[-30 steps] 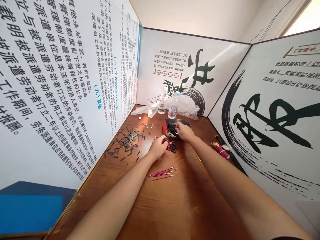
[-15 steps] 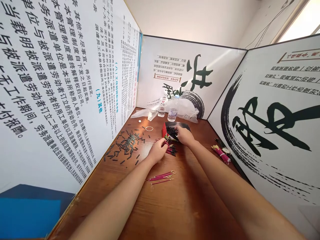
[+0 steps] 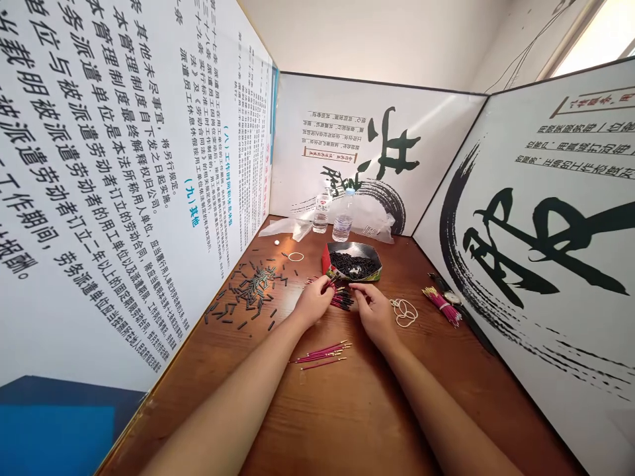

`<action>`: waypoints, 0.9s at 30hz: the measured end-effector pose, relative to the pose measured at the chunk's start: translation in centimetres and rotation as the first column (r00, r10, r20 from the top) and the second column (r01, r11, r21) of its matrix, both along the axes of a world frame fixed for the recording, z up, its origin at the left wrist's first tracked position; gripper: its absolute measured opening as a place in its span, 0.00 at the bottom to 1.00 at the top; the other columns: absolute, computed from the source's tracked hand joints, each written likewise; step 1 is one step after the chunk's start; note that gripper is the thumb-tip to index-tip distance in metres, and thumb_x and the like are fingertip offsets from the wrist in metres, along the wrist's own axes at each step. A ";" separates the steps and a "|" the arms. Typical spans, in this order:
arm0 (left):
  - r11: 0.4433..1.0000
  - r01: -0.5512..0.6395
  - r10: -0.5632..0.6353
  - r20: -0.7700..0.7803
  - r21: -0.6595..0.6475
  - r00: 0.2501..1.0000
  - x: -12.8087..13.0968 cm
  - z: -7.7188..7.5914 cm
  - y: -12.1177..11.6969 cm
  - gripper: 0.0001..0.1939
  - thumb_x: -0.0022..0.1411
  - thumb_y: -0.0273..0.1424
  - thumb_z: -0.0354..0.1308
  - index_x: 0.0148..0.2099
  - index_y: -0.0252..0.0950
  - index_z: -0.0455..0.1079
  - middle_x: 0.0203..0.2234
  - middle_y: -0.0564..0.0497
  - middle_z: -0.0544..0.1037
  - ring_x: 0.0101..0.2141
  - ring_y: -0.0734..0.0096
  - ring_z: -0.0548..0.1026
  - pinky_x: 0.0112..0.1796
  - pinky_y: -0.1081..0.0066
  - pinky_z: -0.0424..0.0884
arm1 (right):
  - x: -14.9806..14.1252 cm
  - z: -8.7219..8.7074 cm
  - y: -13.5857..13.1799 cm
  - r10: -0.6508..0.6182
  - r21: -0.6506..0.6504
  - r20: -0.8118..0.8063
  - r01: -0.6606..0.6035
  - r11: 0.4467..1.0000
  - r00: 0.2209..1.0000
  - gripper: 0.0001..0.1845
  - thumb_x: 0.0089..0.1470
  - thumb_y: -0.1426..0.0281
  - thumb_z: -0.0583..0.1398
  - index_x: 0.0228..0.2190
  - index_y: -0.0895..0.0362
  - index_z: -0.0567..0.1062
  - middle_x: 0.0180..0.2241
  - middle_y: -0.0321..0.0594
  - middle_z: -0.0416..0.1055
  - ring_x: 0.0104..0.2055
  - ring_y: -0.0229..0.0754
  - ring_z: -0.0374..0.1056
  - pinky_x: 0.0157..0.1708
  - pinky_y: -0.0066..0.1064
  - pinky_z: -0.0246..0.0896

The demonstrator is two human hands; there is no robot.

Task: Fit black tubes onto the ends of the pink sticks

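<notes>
1. Left hand [image 3: 313, 303]: fingers pinched together on a bunch of thin red wires [image 3: 340, 299], held low over the counter [image 3: 347, 410]. Forearm runs in from bottom left, wrist fairly straight, knuckles up.
2. Right hand [image 3: 374, 309]: thumb and forefinger closed at the bunch's right end, prob. on one small black piece; too small to say which. Palm down, wrist bent slightly inward, forearm in from bottom right.
3. Location: wires sit between both hands, just in front of the small tray [image 3: 353, 264] full of black sleeves. Another loose set of red wires [image 3: 322, 352] lies nearer the body, between the forearms.
4. Risk, judged: left grip holds many wires at once, so a slack pinch could let them fan out or drop into the loose set below and mix the lots.
5. Risk: the tray is very close to the fingertips; a knock from either hand could tip it and spill sleeves across the counter.
6. Risk: scattered black sleeves [image 3: 253, 287] lie just left of the left wrist; a sweep of the forearm would push them towards the left panel or off the edge.
7. Risk: rubber bands [image 3: 405, 312] lie just beside the right hand and could snag on fingers. A bound wire bundle [image 3: 440, 305] lies further right, near the right panel, well apart.
8. Two water bottles [image 3: 342, 215] stand at the back, well clear of both hands.
</notes>
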State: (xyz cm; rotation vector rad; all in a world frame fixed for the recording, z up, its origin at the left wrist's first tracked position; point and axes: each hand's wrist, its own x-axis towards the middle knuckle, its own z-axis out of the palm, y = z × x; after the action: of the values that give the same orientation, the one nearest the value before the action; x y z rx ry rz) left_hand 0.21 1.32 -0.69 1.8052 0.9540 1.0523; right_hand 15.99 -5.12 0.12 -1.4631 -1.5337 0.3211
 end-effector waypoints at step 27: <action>1.000 0.019 -0.020 -0.083 -0.014 0.996 0.3 -0.8 -0.1 0.05 0.55 0.29 0.53 0.33 0.36 0.69 0.26 0.53 0.75 0.28 0.73 0.70 0.32 0.74 0.67 | -0.3 -0.6 0.4 0.107 0.055 -0.106 -0.101 0.993 0.989 0.13 0.60 0.63 0.54 0.39 0.55 0.74 0.33 0.41 0.76 0.32 0.42 0.71 0.34 0.31 0.66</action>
State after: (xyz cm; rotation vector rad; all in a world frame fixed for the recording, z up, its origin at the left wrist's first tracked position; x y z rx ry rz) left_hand 0.54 1.20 -1.51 1.8566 0.9882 0.9633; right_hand 15.67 -4.76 -0.51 -1.3086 -1.5222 0.4155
